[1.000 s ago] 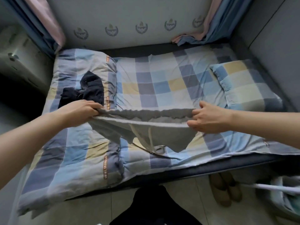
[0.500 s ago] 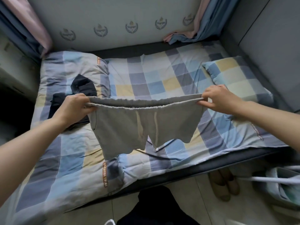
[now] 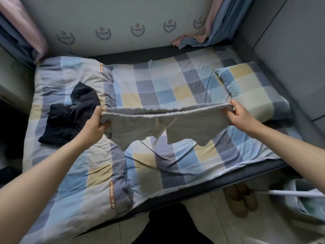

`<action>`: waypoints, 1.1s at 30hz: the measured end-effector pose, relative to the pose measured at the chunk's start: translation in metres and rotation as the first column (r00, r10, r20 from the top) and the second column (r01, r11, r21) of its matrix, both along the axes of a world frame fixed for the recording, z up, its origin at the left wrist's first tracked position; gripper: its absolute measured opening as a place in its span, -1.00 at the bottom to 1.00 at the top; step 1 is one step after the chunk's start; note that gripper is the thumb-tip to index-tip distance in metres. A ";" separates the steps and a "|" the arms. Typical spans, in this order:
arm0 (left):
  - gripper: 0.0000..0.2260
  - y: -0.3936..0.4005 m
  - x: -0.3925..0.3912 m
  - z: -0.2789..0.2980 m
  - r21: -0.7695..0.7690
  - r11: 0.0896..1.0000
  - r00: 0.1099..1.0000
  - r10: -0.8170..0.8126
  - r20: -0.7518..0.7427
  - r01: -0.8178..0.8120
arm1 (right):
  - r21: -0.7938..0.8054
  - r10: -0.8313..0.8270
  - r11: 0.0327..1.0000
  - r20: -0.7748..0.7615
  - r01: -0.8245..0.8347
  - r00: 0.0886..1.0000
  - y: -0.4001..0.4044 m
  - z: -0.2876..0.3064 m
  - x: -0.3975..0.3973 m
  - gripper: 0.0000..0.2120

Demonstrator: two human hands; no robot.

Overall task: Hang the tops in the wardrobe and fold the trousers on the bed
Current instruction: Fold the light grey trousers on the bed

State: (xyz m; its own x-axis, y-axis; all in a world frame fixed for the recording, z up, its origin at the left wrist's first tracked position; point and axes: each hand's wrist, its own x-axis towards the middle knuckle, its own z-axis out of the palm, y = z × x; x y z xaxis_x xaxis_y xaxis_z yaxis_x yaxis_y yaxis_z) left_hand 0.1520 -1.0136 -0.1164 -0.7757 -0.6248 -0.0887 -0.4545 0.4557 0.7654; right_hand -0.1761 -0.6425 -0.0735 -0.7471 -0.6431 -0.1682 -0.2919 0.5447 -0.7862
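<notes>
Grey drawstring shorts (image 3: 158, 125) stretched by the waistband over the bed (image 3: 158, 88).

Left hand (image 3: 95, 124) grips the waistband's 9 o'clock end with curled fingers, right hand (image 3: 241, 115) pinches the 3 o'clock end, and the soft cotton shorts hang in the air above the checked blue, yellow and grey bedding, legs and pale cords dangling. The left hand covers that corner of the waistband. A crumpled dark navy garment (image 3: 70, 117) lies on the folded quilt at 9 o'clock; what kind of garment it is I cannot tell. A checked pillow (image 3: 253, 88) sits at 3 o'clock. Pink and blue curtains (image 3: 216, 27) are cut off at 12 o'clock. On the tiled floor at 5 o'clock, tan slippers (image 3: 241, 199) lie half under the bed beside a blurred white bag (image 3: 302, 205).
</notes>
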 end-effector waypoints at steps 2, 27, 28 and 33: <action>-0.68 0.008 0.014 -0.016 0.081 0.994 0.991 -0.087 0.098 0.079 | 0.051 0.074 0.996 -0.020 -0.073 0.997 0.014 -0.010 0.006 -0.83; -0.73 0.020 -0.134 -0.272 0.079 0.903 0.865 0.376 0.333 -0.423 | 0.175 0.101 0.979 0.041 -0.107 0.994 -0.057 -0.291 -0.166 -0.78; -0.83 0.019 -0.139 -0.305 0.070 0.896 0.859 0.397 0.323 -0.439 | 0.169 0.102 0.980 0.045 -0.108 0.994 -0.063 -0.321 -0.168 -0.76; -0.87 0.015 -0.150 -0.426 0.073 0.903 0.843 0.364 0.395 -0.424 | 0.222 0.099 0.970 -0.002 -0.096 0.995 -0.087 -0.449 -0.176 -0.60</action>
